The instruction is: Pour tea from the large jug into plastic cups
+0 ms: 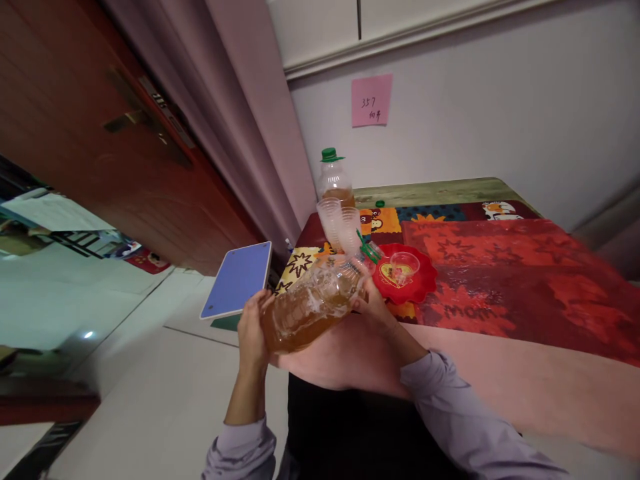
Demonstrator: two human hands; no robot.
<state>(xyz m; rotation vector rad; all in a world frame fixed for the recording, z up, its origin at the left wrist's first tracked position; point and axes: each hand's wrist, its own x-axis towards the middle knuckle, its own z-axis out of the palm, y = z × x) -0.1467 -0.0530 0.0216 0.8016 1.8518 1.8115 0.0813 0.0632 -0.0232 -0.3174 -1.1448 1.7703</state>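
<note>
A large clear plastic bottle (310,307) of amber liquid lies tilted between my hands, its neck end higher and to the right. My left hand (253,328) is wrapped round its base. Near the neck end, my right hand (374,305) grips the bottle from the right. A green plastic handle (370,249) shows by the neck, with its join partly hidden. Just beyond stand stacks of clear plastic cups (340,223). On the right, a red scalloped plate (425,280) with a gold heart print holds a clear cup (404,265).
Behind the cups stands a second bottle (336,179) with a green cap. A loose green cap (380,203) lies on the patterned table cover (480,267). A blue-topped stool (237,277) stands left of the table. A pink note (371,100) hangs on the wall.
</note>
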